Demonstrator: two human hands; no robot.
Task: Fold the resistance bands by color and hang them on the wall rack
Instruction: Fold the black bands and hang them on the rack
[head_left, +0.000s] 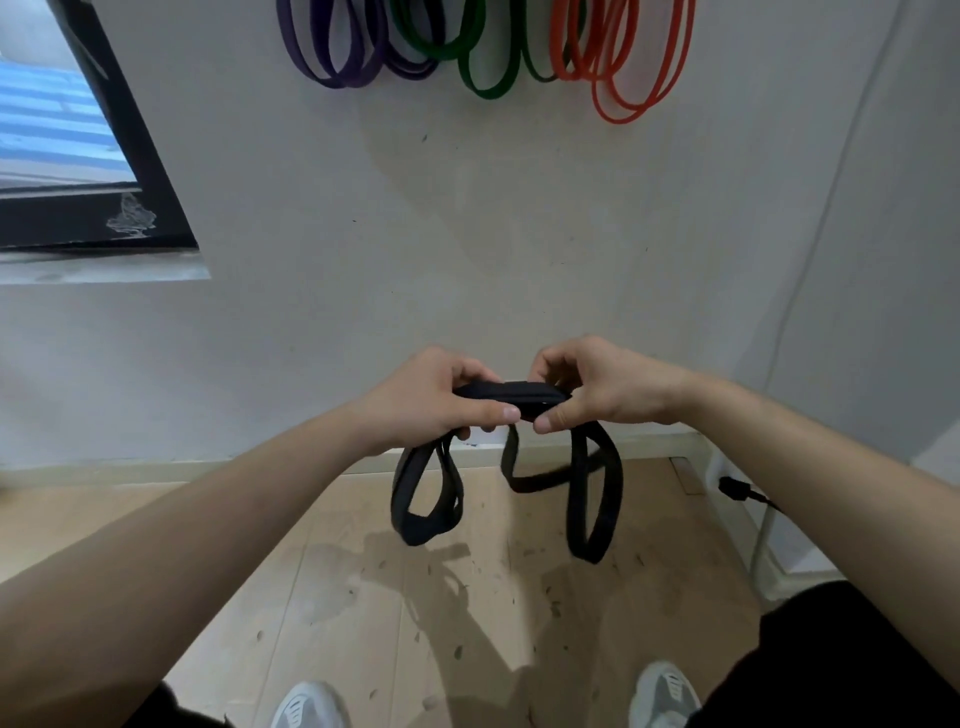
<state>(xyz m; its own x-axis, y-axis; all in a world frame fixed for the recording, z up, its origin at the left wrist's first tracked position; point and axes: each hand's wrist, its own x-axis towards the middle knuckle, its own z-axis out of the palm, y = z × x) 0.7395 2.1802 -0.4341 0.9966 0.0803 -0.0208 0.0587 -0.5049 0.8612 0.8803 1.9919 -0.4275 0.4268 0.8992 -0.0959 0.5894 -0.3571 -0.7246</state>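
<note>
The fingers of the left hand (431, 397) are curled tight around a black flat rubber resistance band (511, 397), with the thumb pressed on its near edge. The fingers of the right hand (592, 384) pinch the same band from the other side, thumb underneath. The two hands are very close, almost thumb to thumb, and the folded top of the band runs flat between them.

Below the hands the black band hangs down in loops, one bunch on the left and a longer loop on the right, above a light wooden floor (337, 571). It does not touch the floor.

Both bare arms reach out toward a pale grey wall (467, 234). High on that wall hang purple rubber bands (337, 47), green rubber bands (483, 67) and orange-red rubber bands (628, 67), side by side. Two grey shoes (311, 706) show at the bottom.
</note>
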